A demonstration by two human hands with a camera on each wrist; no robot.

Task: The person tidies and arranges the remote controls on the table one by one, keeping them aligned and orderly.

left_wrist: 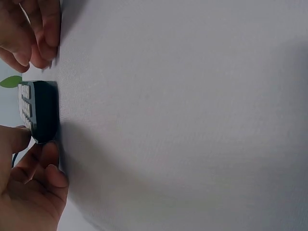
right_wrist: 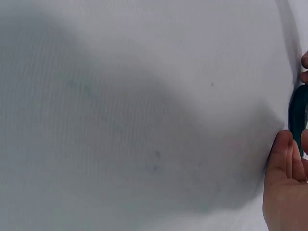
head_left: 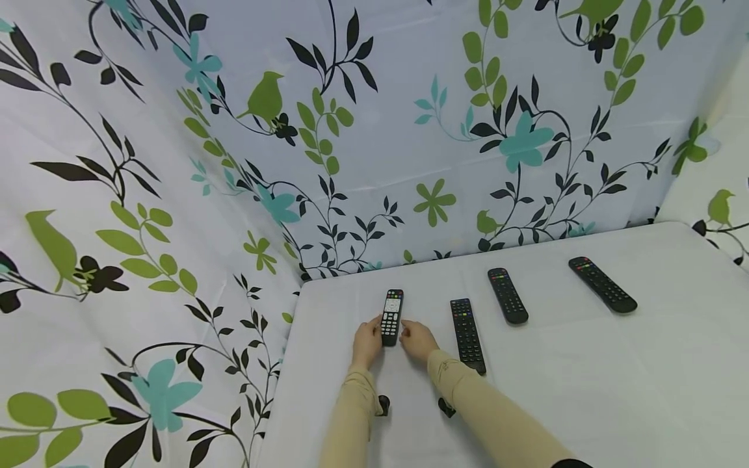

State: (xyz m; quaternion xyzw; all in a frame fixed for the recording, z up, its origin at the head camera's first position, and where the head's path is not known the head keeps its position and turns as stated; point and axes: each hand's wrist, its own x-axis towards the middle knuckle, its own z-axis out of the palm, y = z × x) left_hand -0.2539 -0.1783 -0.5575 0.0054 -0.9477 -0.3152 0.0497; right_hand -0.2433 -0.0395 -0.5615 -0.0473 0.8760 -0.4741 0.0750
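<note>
"What's the room like?"
"A white-covered table (head_left: 585,390), with hanging cloth (head_left: 398,149) from twelve o'clock round to nine, printed with green birds, dark sprigs and teal flowers."
"And the surface itself?"
"Pale, faintly textured, with soft shadows (right_wrist: 226,144) and a few small dark specks (right_wrist: 157,154) in the right wrist view."
"Where's the white-keyed remote (head_left: 391,320)?"
"Near the table's eleven o'clock corner, far end toward twelve. The left hand (head_left: 367,341) pinches its nine o'clock edge, thumb on top. The right hand (head_left: 418,339) is free, fingers loosely bent just beside the three o'clock edge."
"What else is around?"
"Three more remotes, all roughly three o'clock from there: a straight-sided one (head_left: 466,335) nearest, then a rounded one (head_left: 508,296), then the farthest one (head_left: 603,285)."
"Anything in the way?"
"The right sleeve (head_left: 491,413) passes against the straight-sided one's near end, hiding a little of it."
</note>
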